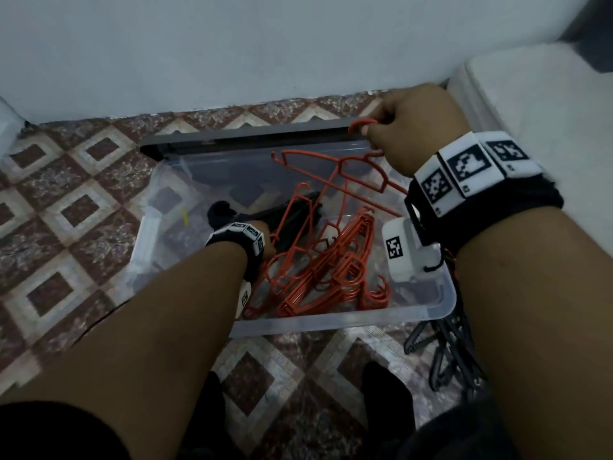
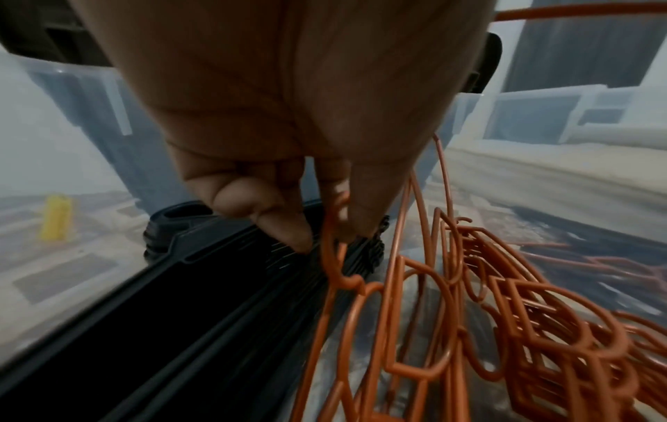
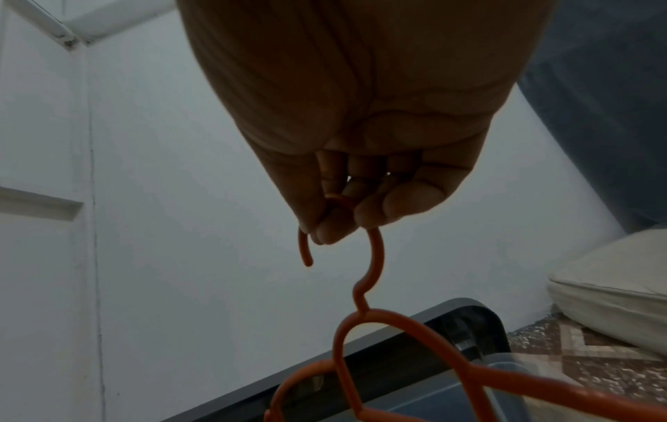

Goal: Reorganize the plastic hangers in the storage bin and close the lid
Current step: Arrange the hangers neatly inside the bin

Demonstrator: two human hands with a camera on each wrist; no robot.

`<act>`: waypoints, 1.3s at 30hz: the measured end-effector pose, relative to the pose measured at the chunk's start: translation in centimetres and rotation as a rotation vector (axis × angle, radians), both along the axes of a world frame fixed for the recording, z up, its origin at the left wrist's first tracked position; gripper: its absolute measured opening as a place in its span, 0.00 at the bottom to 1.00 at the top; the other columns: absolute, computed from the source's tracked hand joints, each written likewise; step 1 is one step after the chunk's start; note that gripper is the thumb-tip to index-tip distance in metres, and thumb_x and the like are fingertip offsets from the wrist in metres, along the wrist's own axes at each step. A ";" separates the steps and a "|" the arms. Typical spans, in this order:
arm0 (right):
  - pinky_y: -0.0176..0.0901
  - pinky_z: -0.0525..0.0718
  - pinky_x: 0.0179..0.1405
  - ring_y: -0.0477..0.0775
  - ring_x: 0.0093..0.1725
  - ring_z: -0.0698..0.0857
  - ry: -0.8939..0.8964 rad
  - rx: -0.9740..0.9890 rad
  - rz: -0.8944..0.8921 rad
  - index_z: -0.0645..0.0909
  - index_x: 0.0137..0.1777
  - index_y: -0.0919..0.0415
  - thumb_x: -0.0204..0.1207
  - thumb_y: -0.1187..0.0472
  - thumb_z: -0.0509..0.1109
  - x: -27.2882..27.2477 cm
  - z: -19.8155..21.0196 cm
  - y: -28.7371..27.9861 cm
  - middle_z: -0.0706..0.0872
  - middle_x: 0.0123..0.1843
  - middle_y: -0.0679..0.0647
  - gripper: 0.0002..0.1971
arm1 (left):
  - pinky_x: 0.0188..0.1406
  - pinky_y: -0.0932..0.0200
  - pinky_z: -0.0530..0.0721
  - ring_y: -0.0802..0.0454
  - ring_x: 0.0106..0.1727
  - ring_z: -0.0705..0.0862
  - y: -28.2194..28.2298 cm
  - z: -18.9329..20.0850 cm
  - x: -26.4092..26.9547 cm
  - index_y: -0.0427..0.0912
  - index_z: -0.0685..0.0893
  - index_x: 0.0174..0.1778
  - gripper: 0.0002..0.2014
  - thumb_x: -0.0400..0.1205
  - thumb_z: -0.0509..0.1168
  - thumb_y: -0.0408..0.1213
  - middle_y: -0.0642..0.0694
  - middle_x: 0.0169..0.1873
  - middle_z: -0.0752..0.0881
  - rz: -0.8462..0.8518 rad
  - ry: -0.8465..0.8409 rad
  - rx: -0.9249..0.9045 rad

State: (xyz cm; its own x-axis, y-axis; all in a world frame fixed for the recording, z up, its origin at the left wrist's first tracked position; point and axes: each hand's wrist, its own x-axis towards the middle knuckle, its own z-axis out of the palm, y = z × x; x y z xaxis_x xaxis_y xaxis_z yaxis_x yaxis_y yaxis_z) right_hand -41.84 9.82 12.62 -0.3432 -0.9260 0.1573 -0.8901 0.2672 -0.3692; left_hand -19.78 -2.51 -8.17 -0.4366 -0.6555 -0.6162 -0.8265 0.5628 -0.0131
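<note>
A clear storage bin (image 1: pixel 331 322) stands on the tiled floor, its grey lid (image 1: pixel 248 136) propped at the far side. My right hand (image 1: pixel 381 127) pinches the hook (image 3: pixel 375 257) of one orange hanger (image 1: pixel 331 167) and holds it lifted over the bin's back right. Inside the bin my left hand (image 1: pixel 265 242) pinches the hook (image 2: pixel 333 242) of another orange hanger, with fingertips (image 2: pixel 299 242) touching a stack of black hangers (image 2: pixel 216 299). A tangled pile of orange hangers (image 1: pixel 331 270) lies in the bin's right half.
More black hangers (image 1: pixel 444 353) lie on the floor outside the bin's near right corner. A pale cushion (image 3: pixel 613 285) sits to the right, and a white wall (image 1: pixel 265 44) is just behind the lid. A small yellow piece (image 2: pixel 56 217) shows at the bin's left.
</note>
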 end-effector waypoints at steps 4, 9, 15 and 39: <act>0.42 0.76 0.37 0.60 0.42 0.85 -0.041 0.022 -0.030 0.88 0.44 0.60 0.79 0.55 0.70 -0.1 -0.3 -0.2 0.88 0.42 0.59 0.10 | 0.53 0.50 0.84 0.41 0.48 0.85 0.2 0.9 -0.1 0.39 0.84 0.54 0.19 0.86 0.56 0.51 0.38 0.53 0.87 -0.072 0.047 -0.017; 0.40 0.70 0.35 0.59 0.38 0.83 -0.136 -0.042 -0.107 0.89 0.42 0.62 0.78 0.54 0.70 0.1 0.8 0.7 0.87 0.38 0.59 0.12 | 0.44 0.55 0.72 0.37 0.49 0.82 0.9 8.3 -0.1 0.37 0.84 0.54 0.18 0.86 0.60 0.50 0.33 0.55 0.85 -0.045 0.277 -0.187; 0.45 0.83 0.48 0.59 0.46 0.88 -0.141 -0.187 -0.105 0.90 0.49 0.59 0.77 0.53 0.69 1.0 2.4 1.9 0.92 0.46 0.58 0.12 | 0.39 0.56 0.70 0.40 0.45 0.82 2.1 19.1 2.2 0.41 0.86 0.51 0.17 0.87 0.57 0.49 0.39 0.45 0.87 -0.087 0.486 -0.479; 0.36 0.76 0.42 0.47 0.39 0.83 -0.170 -0.219 -0.126 0.90 0.52 0.53 0.79 0.55 0.69 0.7 0.8 0.6 0.85 0.38 0.47 0.09 | 0.40 0.58 0.72 0.46 0.40 0.81 1.6 18.5 3.4 0.43 0.86 0.49 0.14 0.87 0.59 0.47 0.45 0.40 0.85 0.035 0.564 -0.392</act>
